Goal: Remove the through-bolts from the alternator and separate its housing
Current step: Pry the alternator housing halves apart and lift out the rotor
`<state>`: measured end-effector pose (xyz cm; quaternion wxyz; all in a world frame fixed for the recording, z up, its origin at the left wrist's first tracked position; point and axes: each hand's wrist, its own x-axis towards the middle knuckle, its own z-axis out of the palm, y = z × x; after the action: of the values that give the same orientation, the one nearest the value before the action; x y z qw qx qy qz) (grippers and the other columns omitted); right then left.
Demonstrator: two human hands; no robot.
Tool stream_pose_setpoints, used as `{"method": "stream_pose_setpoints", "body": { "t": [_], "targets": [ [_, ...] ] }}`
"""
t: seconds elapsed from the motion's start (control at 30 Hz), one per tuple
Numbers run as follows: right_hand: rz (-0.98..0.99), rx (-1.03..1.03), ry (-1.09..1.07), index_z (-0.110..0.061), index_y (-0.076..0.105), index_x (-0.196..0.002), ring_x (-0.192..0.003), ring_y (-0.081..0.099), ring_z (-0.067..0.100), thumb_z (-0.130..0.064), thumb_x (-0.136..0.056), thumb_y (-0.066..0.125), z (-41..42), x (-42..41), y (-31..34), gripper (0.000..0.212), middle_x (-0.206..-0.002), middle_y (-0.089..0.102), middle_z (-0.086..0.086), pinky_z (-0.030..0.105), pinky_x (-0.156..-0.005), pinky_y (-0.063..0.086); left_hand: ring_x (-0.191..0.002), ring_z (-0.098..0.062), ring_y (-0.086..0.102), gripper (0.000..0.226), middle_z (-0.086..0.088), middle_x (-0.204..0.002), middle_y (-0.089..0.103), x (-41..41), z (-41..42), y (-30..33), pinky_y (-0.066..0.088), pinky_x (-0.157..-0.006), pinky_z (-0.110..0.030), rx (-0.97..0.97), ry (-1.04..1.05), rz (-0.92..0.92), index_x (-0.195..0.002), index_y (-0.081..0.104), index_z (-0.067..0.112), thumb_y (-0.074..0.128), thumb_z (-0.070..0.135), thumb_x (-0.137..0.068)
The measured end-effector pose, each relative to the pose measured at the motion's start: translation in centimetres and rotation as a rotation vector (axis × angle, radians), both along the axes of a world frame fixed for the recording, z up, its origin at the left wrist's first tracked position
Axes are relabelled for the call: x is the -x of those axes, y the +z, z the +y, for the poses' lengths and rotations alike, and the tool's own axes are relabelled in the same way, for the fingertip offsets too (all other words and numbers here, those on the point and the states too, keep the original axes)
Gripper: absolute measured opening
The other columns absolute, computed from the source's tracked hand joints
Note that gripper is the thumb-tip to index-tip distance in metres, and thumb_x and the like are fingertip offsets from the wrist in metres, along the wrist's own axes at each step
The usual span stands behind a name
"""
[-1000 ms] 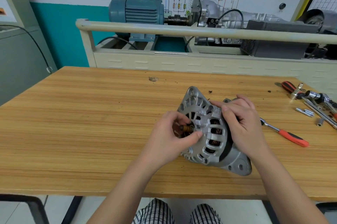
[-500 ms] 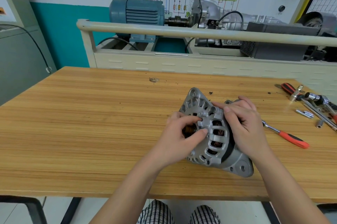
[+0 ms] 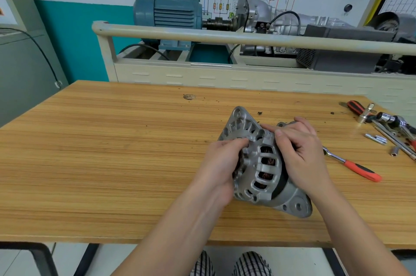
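Head view: my left hand (image 3: 221,163) has moved up to grip the alternator (image 3: 261,163) front, my right hand (image 3: 299,147) grips the back, ready to pull apart.

head cam | looks forward-down (close) | over wooden table (image 3: 112,163)

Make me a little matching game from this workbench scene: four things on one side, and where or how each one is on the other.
Things:
1. alternator
2. orange-handled ratchet
3. blue motor
4. left hand

Places or states:
A. behind the cream rail
B. lying on the table, right of the hands
C. gripped from both sides
D. fingers curled over the front housing

Pairs: 1-C, 2-B, 3-A, 4-D
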<state>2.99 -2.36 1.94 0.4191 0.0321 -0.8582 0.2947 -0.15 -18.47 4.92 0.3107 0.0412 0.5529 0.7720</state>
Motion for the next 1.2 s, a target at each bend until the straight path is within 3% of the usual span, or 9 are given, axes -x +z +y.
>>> {"method": "stream_pose_setpoints", "body": {
  "t": [0.37,0.5,0.67,0.73,0.83,0.9,1.0,1.1,1.2],
  "targets": [
    [-0.020,0.009,0.011,-0.036,0.064,-0.106,-0.084,0.055,0.000,-0.036,-0.093,0.038,0.2,-0.3,0.2,0.028,-0.072,0.059,-0.024,0.021,-0.108,0.024,-0.050,-0.007,0.067,0.021,-0.001,-0.060,0.071,-1.0,0.0,0.2,0.048,-0.043,-0.017,0.010,0.048,0.014,-0.078,0.066,0.006,0.052,-0.001,-0.093],
    [-0.029,0.024,0.014,-0.033,0.064,-0.106,-0.083,0.055,0.000,-0.035,-0.094,0.038,0.3,-0.3,0.3,0.029,-0.071,0.058,-0.020,0.023,-0.108,0.026,-0.072,-0.007,0.069,0.025,0.005,-0.077,0.075,-0.9,-0.4,-0.4,0.053,-0.056,-0.020,0.137,-0.052,0.174,-0.088,0.071,0.018,0.051,0.003,-0.093],
    [-0.041,0.063,0.004,-0.035,0.063,-0.105,-0.088,0.056,0.002,-0.039,-0.092,0.039,0.4,-0.7,0.4,0.028,-0.079,0.062,-0.020,0.024,-0.108,0.025,-0.086,0.008,0.059,0.026,0.013,-0.103,0.064,1.2,-2.7,-0.8,0.046,-0.064,-0.009,0.305,-0.080,0.496,-0.107,0.062,0.035,0.054,0.014,-0.093],
    [-0.057,0.067,0.006,-0.034,0.063,-0.104,-0.087,0.057,0.001,-0.041,-0.089,0.042,0.1,-0.8,0.6,0.027,-0.081,0.061,-0.021,0.025,-0.108,0.025,-0.079,0.016,0.057,0.029,0.013,-0.107,0.059,2.8,-3.4,-1.8,0.044,-0.061,-0.004,0.361,0.044,0.519,-0.123,0.058,0.026,0.054,0.020,-0.096],
    [-0.099,0.039,-0.003,-0.032,0.063,-0.106,-0.090,0.055,-0.002,-0.050,-0.083,0.045,-0.3,-1.0,1.2,0.034,-0.085,0.060,-0.024,0.032,-0.108,0.024,-0.096,0.000,0.054,0.055,0.003,-0.124,0.054,4.4,-3.0,-4.0,0.042,-0.077,-0.016,0.482,0.029,0.438,-0.143,0.039,0.013,0.053,0.040,-0.096],
    [-0.162,0.013,-0.035,-0.034,0.065,-0.104,-0.090,0.052,-0.009,-0.061,-0.077,0.044,-0.3,-1.0,1.9,0.043,-0.085,0.057,-0.029,0.032,-0.108,0.023,-0.087,0.001,0.058,0.050,0.006,-0.108,0.060,4.9,-2.2,-5.1,0.043,-0.069,-0.013,0.463,-0.030,0.349,-0.130,0.050,0.012,0.052,0.048,-0.095],
    [-0.330,-0.046,-0.102,-0.029,0.069,-0.109,-0.082,0.046,-0.023,-0.077,-0.067,0.043,-0.8,-0.5,2.9,0.068,-0.081,0.049,-0.036,0.036,-0.110,0.020,-0.069,0.005,0.062,0.036,0.010,-0.082,0.068,5.8,-1.3,-6.4,0.042,-0.050,-0.005,0.424,0.008,0.304,-0.085,0.064,0.020,0.052,0.053,-0.093],
    [-0.498,-0.028,-0.145,-0.033,0.065,-0.107,-0.085,0.042,-0.010,-0.083,-0.067,0.052,-1.7,0.4,3.7,0.065,-0.078,0.052,-0.032,0.038,-0.115,0.007,-0.076,-0.006,0.067,0.045,0.000,-0.084,0.073,6.4,-0.8,-7.1,0.053,-0.060,-0.017,0.398,0.058,0.295,-0.084,0.068,0.012,0.056,0.055,-0.090],
    [-0.578,0.060,-0.177,-0.028,0.061,-0.118,-0.120,0.044,0.017,-0.063,-0.078,0.061,-1.9,1.1,4.3,0.053,-0.107,0.068,-0.006,0.041,-0.117,-0.002,-0.078,-0.017,0.069,0.060,-0.014,-0.091,0.074,6.1,-0.3,-7.2,0.057,-0.077,-0.034,0.356,0.117,0.305,-0.098,0.067,-0.006,0.059,0.053,-0.088]
  ]
}}
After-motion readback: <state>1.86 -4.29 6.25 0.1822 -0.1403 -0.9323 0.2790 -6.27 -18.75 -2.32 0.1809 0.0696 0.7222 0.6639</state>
